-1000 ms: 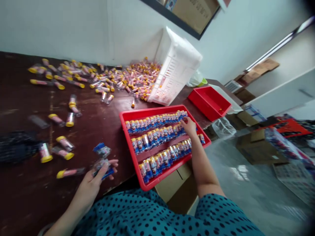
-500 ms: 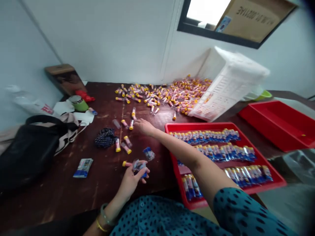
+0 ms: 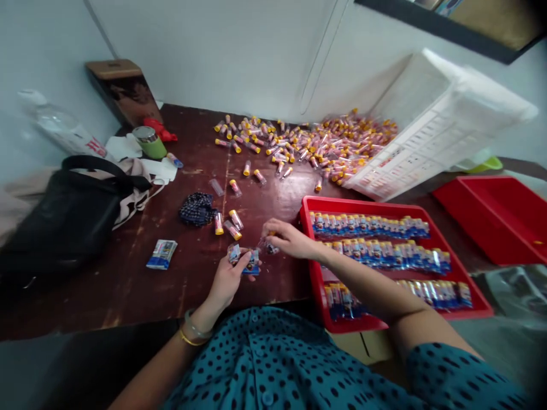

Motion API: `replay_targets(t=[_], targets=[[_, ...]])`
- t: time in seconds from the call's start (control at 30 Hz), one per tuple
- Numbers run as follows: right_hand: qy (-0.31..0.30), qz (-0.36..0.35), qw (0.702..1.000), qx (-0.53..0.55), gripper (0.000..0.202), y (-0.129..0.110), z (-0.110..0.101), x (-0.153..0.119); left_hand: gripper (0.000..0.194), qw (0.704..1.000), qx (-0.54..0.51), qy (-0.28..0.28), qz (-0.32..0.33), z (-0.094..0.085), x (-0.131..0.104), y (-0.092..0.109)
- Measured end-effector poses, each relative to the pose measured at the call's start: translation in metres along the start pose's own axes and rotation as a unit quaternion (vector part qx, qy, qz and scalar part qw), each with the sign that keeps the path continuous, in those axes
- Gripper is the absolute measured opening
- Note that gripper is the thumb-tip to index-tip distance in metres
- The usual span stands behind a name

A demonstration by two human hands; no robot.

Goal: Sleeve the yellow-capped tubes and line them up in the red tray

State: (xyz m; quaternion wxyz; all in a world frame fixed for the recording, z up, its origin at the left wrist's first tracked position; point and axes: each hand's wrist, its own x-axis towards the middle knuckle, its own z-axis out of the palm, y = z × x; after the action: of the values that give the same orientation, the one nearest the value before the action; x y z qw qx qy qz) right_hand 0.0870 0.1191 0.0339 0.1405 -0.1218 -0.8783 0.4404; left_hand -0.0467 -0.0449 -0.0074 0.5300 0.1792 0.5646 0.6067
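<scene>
My left hand (image 3: 227,279) is closed around small blue-and-clear printed plastic packets (image 3: 251,263), the thumb lying across them. Just to its right, my right hand (image 3: 290,239) pinches a small clear tube with a yellow cap (image 3: 272,233), mostly covered by the fingers. A dark printed packet (image 3: 272,248) shows directly under these fingers; whether they grip it too is unclear. Several pink-filled, yellow-capped tubes (image 3: 233,229) lie loose beyond my left hand, beside a dark patterned cloth bundle (image 3: 197,209). A small stack of blue packets (image 3: 162,254) rests to the left.
A red tray (image 3: 304,228) on the right holds rows of packed tubes (image 3: 371,250). Behind it, a tilted white crate (image 3: 410,142) borders a heap of tubes (image 3: 342,142). A red bin (image 3: 478,216) stands far right. Black bag (image 3: 64,216), green jar (image 3: 149,142) and bottle (image 3: 64,125) are left.
My right hand has come back from the loose tubes towards my left hand, and one tube has gone from that group. The left hand still holds packets. The camera view has tilted down.
</scene>
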Motion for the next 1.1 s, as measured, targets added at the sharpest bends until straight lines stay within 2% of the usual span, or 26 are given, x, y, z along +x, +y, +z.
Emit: replay_targets(t=[0.07, 0.13, 0.23, 0.3, 0.4, 0.47, 0.6, 0.77, 0.93, 1.1], targets=[[0.013, 0.011, 1.0, 0.013, 0.01, -0.013, 0.008, -0.024, 0.038, 1.0, 0.007, -0.024, 0.01, 0.012, 0.0, 0.001], [0.061, 0.029, 0.998, 0.019, 0.012, -0.018, 0.014, -0.039, 0.037, 0.998, 0.017, -0.052, 0.014, 0.021, -0.001, 0.003], [0.126, 0.064, 0.989, 0.04, 0.014, -0.018, 0.016, -0.05, 0.036, 0.996, 0.032, -0.087, -0.007, 0.028, -0.002, 0.004], [0.129, 0.07, 0.988, 0.056, 0.013, -0.017, 0.014, -0.054, 0.035, 0.995, 0.038, -0.093, -0.023, 0.029, -0.002, 0.001], [0.127, 0.066, 0.987, 0.076, 0.013, -0.018, 0.005, -0.059, 0.033, 0.996, 0.047, -0.076, -0.017, 0.027, 0.0, -0.004], [0.149, 0.078, 0.979, 0.119, 0.02, -0.018, -0.006, -0.062, 0.031, 0.996, 0.057, -0.068, 0.001, 0.024, 0.002, -0.006], [0.191, 0.134, 0.936, 0.265, 0.028, -0.018, -0.029, -0.067, 0.025, 0.991, 0.091, -0.099, 0.026, 0.021, 0.004, -0.003], [0.18, 0.154, 0.902, 0.36, 0.03, -0.021, -0.04, -0.07, 0.021, 0.984, 0.132, -0.111, 0.042, 0.025, 0.004, 0.003], [0.148, 0.144, 0.92, 0.333, 0.028, -0.027, -0.032, -0.068, 0.021, 0.981, 0.148, -0.117, 0.042, 0.029, 0.003, 0.007], [0.153, 0.133, 0.946, 0.253, 0.026, -0.024, -0.028, -0.071, 0.017, 0.976, 0.142, -0.16, 0.042, 0.031, 0.0, 0.006]])
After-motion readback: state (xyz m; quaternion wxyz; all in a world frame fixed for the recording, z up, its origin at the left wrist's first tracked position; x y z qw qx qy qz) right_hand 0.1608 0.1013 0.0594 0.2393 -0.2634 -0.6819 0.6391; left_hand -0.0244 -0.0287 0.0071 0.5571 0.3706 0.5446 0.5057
